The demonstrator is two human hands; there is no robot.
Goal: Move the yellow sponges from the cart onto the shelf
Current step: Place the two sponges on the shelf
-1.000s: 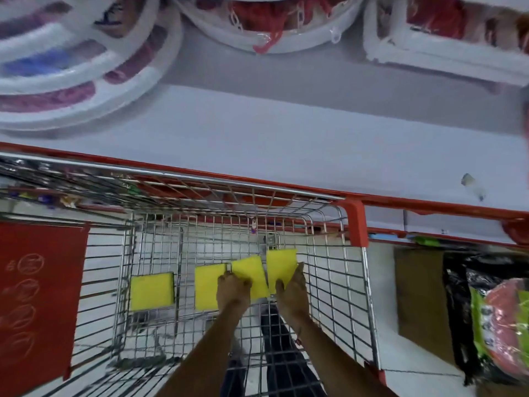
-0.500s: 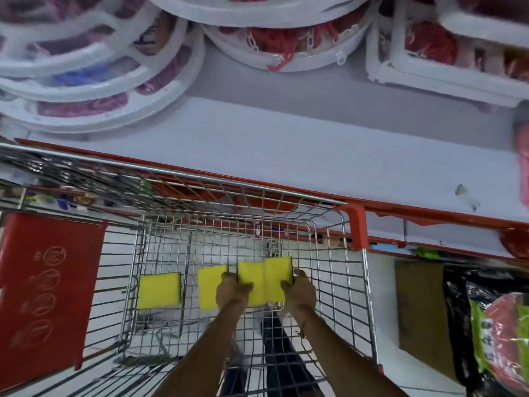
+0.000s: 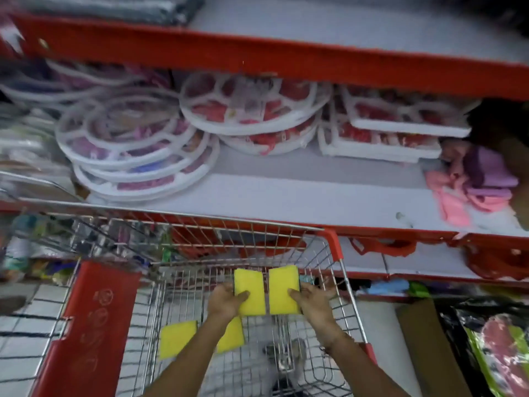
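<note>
**Inspector:** Above the cart basket, two yellow sponges are now raised clear of the wire floor, where a second ago they were only being gathered. The left hand grips one sponge with the thumb across its face; the right hand grips the other sponge the same way. The two are held side by side, almost touching.

**Clerk:** So the lift is done?

**Inspector:** In my judgement yes; the carry to the bare white shelf remains. The view has also tilted up towards it.

**Clerk:** Count, please.

**Inspector:** Four sponges: two in hand, two in the cart, namely one lying flat and one partly hidden under the left forearm. None is on the shelf yet.
</note>
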